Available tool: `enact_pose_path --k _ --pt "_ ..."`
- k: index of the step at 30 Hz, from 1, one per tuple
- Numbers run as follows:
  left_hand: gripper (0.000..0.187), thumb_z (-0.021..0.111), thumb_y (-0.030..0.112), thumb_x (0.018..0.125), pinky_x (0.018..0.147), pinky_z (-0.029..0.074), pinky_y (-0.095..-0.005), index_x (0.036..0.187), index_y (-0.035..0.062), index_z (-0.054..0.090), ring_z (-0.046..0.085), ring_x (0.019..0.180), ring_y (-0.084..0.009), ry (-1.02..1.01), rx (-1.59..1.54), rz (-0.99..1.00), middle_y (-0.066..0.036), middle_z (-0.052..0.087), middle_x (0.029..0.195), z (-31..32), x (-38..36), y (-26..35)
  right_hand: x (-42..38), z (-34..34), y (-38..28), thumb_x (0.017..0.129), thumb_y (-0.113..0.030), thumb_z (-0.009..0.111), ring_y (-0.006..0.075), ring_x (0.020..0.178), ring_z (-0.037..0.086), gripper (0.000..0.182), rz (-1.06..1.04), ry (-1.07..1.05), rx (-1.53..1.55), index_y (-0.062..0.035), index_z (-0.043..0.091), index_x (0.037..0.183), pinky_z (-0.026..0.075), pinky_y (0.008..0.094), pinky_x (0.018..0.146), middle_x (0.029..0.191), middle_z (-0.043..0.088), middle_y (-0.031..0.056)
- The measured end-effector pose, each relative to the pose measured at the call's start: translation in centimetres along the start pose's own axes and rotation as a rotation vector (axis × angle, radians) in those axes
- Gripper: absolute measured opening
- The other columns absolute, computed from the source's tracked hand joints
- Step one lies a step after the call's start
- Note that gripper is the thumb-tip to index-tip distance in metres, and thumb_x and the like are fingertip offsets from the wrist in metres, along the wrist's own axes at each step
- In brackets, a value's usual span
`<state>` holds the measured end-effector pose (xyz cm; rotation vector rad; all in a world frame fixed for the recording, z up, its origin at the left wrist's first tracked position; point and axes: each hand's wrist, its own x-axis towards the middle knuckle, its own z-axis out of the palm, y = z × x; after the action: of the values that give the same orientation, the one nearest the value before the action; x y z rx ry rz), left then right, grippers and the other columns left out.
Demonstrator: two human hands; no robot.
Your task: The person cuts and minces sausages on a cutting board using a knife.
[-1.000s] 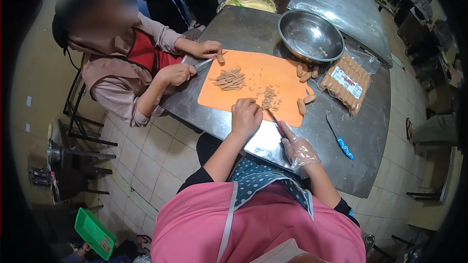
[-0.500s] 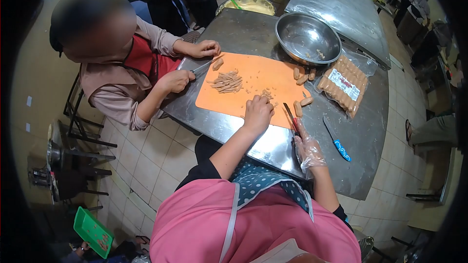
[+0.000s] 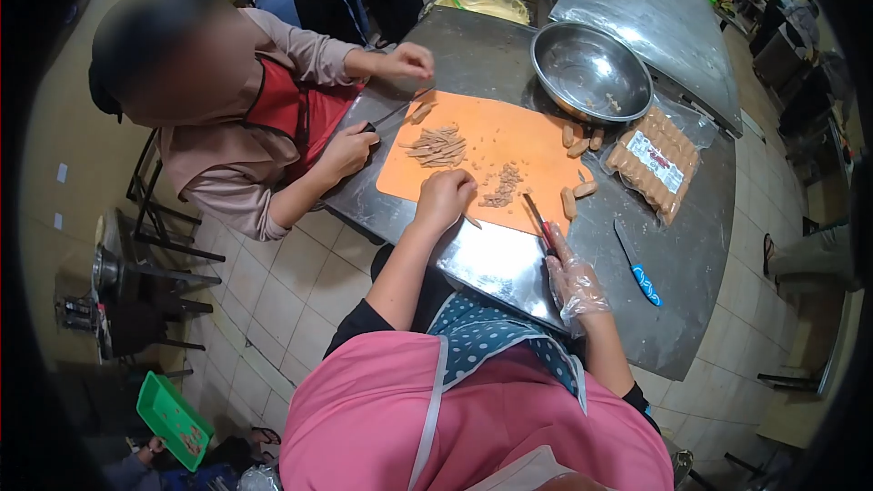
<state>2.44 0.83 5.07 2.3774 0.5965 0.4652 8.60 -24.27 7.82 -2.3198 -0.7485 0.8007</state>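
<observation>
My bare left hand [image 3: 446, 198] is at the near edge of the orange cutting board [image 3: 523, 127], its fingers curled together; whatever they hold, if anything, is hidden. Beside it lies a loose sausage strip [image 3: 473, 221]. Just past it is a pile of sausage strips [image 3: 436, 145], and to its right are small chopped sausage pieces [image 3: 502, 186]. In a clear plastic glove, my right hand [image 3: 575, 280] grips a red-handled knife [image 3: 535, 211], its blade over the board's near right part. Short sausage lengths [image 3: 569, 203] lie close to that blade.
A co-worker's hand [image 3: 346, 153] holds a black-handled knife at the board's left; the other hand [image 3: 406, 62] is raised. A steel bowl [image 3: 591, 68], a packet of sausages [image 3: 657, 164] and a blue-handled knife [image 3: 644, 280] are on the metal table [image 3: 673, 327].
My left hand has moved left from the chopped pieces toward the strips, uncovering those pieces. My right hand stays on its knife. The co-worker's far hand has lifted off the board's corner.
</observation>
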Motion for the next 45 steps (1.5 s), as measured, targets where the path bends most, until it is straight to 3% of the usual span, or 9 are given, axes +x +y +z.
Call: enact_pose_path --k 2,9,11,20,26,30,33,40,45 --pt "0.015 0.061 0.017 0.077 0.071 0.046 -0.0391 0.079 0.0036 0.066 0.06 0.076 -0.0295 -0.052 -0.009 -0.037 -0.013 0.064 0.075 0.1 -0.6 -0.7 0.2 0.4 -0.6 0.09 -0.024 0.045 0.0432 0.102 0.053 0.055 -0.02 -0.042 -0.012 -0.0299 0.023 0.14 0.042 0.0454 0.086 0.111 0.055 0.0276" --pt "0.019 0.062 0.017 0.076 0.08 0.042 -0.0367 0.092 0.0068 0.068 0.055 0.09 -0.027 -0.066 0.107 0.156 -0.009 0.063 0.089 -0.3 -2.1 -1.0 0.7 1.4 -1.4 0.09 -0.026 0.043 0.0447 0.089 0.057 0.052 -0.13 -0.138 -0.185 -0.0267 0.025 0.139 0.044 0.049 0.077 0.093 0.059 0.0298" --pt "0.023 0.064 0.014 0.074 0.083 0.041 -0.0368 0.094 0.0057 0.067 0.053 0.093 -0.0263 -0.185 0.053 0.176 -0.009 0.062 0.092 -1.3 -2.5 -1.4 0.6 1.3 -1.6 0.09 -0.025 0.043 0.0446 0.085 0.058 0.052 -0.138 -0.128 -0.22 -0.0266 0.026 0.139 0.044 0.0498 0.074 0.088 0.059 0.0294" --pt "0.015 0.066 0.013 0.072 0.076 0.044 -0.0347 0.085 0.0044 0.066 0.057 0.082 -0.0262 -0.116 0.016 0.312 -0.01 0.062 0.083 -0.1 -2.8 -2.2 0.7 1.1 -1.0 0.089 -0.026 0.045 0.0412 0.084 0.06 0.053 -0.1 -0.096 -0.262 -0.0321 0.026 0.138 0.046 0.0484 0.076 0.091 0.061 0.0242" --pt "0.01 0.065 0.009 0.071 0.072 0.045 -0.0359 0.077 0.0011 0.064 0.057 0.076 -0.0284 -0.065 -0.048 0.291 -0.012 0.061 0.076 0.1 -2.8 -2.3 0.4 0.3 -1.5 0.09 -0.025 0.045 0.0439 0.089 0.057 0.052 -0.056 -0.09 -0.212 -0.0288 0.028 0.138 0.044 0.0486 0.077 0.096 0.058 0.0288" --pt "0.009 0.064 0.008 0.072 0.07 0.046 -0.0365 0.077 0.0006 0.064 0.057 0.074 -0.0287 0.011 -0.034 0.266 -0.012 0.061 0.074 0.2 -2.6 -3.0 0.4 0.5 -1.2 0.09 -0.024 0.045 0.0439 0.091 0.056 0.052 -0.066 -0.087 -0.177 -0.0288 0.028 0.138 0.043 0.0485 0.078 0.097 0.058 0.0291" --pt "0.009 0.063 0.007 0.073 0.069 0.046 -0.0367 0.078 -0.0001 0.064 0.058 0.073 -0.029 0.111 -0.098 0.055 -0.014 0.061 0.075 0.4 -2.2 -3.6 0.4 0.6 -0.9 0.09 -0.024 0.045 0.0437 0.092 0.056 0.052 -0.087 -0.081 -0.166 -0.0287 0.027 0.138 0.043 0.0483 0.079 0.097 0.058 0.029" --pt "0.009 0.06 0.005 0.074 0.071 0.047 -0.0366 0.082 0.0 0.064 0.059 0.077 -0.0303 0.153 -0.123 0.133 -0.014 0.062 0.078 2.0 -0.5 -3.0 0.3 0.6 -1.3 0.09 -0.024 0.044 0.0433 0.09 0.057 0.053 -0.059 -0.099 -0.211 -0.0292 0.025 0.139 0.044 0.0485 0.078 0.096 0.058 0.0289" --pt "0.023 0.063 0.016 0.073 0.076 0.046 -0.0376 0.09 0.001 0.065 0.058 0.08 -0.0316 0.038 -0.093 0.219 -0.016 0.061 0.081 2.3 0.0 -1.7 0.9 1.4 -0.7 0.088 -0.024 0.045 0.0425 0.088 0.059 0.055 -0.077 -0.119 -0.238 -0.0308 0.024 0.139 0.045 0.0481 0.078 0.094 0.059 0.0277"
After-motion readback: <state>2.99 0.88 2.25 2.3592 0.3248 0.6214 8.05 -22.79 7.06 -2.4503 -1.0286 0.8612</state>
